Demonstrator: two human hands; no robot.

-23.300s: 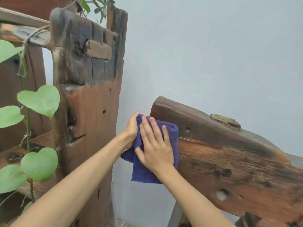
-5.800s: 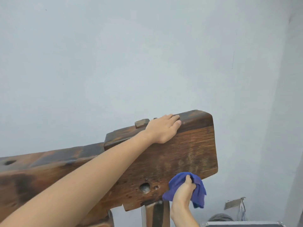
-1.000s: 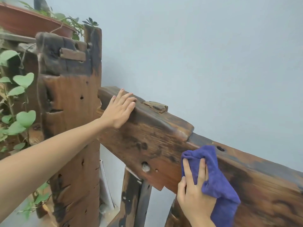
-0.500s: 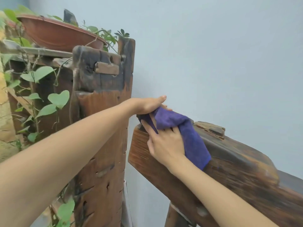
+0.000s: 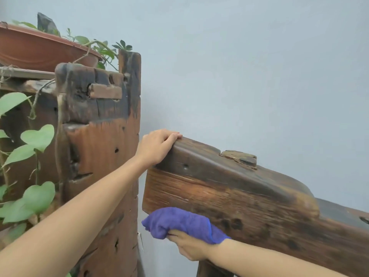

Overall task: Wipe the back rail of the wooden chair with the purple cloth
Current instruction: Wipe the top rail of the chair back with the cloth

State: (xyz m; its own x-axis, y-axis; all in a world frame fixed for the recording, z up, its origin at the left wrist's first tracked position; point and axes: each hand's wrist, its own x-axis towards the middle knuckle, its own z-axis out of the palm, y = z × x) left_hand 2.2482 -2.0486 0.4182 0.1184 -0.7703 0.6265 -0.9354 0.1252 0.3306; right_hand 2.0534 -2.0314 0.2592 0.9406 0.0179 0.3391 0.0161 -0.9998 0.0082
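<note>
Moved: since half a second ago the right hand (image 5: 191, 246) has dropped with the purple cloth (image 5: 183, 223) from the top of the back rail (image 5: 249, 200) to its lower edge, and the left hand (image 5: 157, 147) has settled on the rail's upper left corner.
Left hand: fingers curl over the top left end of the rail, gripping it; the bare forearm stretches up from the near left.
Right hand: under the rail's lower left corner, palm turned up, fingers closed around the bunched cloth and pressing it against the bottom edge; the forearm runs in from the near right.
Purple cloth: crumpled into a wad, touching the underside and lower front face of the rail at its left end, on top of the right hand.
Back rail: thick, dark, weathered timber sloping down to the right, with a wooden peg (image 5: 239, 157) standing out of its top.
Left of rail: a tall worn wooden post (image 5: 101, 152), just beside the rail's end but apart from it.
Far left: a brown planter (image 5: 40, 48) on a shelf, with green vine leaves (image 5: 38, 136) trailing down.
Behind: a plain pale wall (image 5: 249, 66).
</note>
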